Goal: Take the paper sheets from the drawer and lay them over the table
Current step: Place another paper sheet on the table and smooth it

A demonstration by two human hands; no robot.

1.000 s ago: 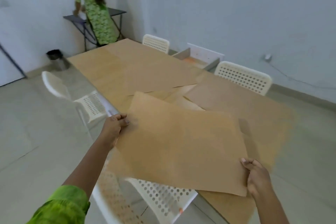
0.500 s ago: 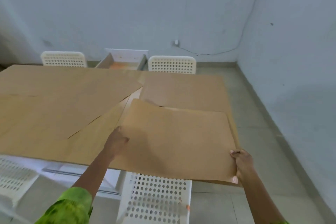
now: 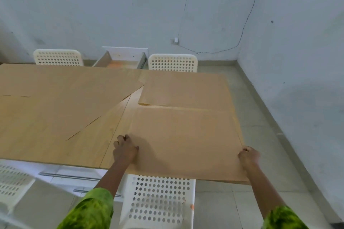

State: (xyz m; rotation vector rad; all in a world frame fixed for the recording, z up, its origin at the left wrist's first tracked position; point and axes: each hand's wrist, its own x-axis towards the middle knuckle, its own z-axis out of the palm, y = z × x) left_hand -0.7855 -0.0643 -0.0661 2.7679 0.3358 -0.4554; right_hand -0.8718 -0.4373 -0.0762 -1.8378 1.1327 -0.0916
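Under both your hands, the brown paper sheet (image 3: 184,139) lies on the near right corner of the table (image 3: 89,147). Your left hand (image 3: 125,150) rests curled on the sheet's left edge, and your right hand (image 3: 248,156) pinches its right edge at the table's side. Before letting go, line up the far edge, ahead of your knuckles, with the sheet (image 3: 184,89) beyond it. Then flatten outward from your left hand. Bare wood shows left of that hand, so the next sheet likely belongs there. The open drawer (image 3: 121,60) sits across the table.
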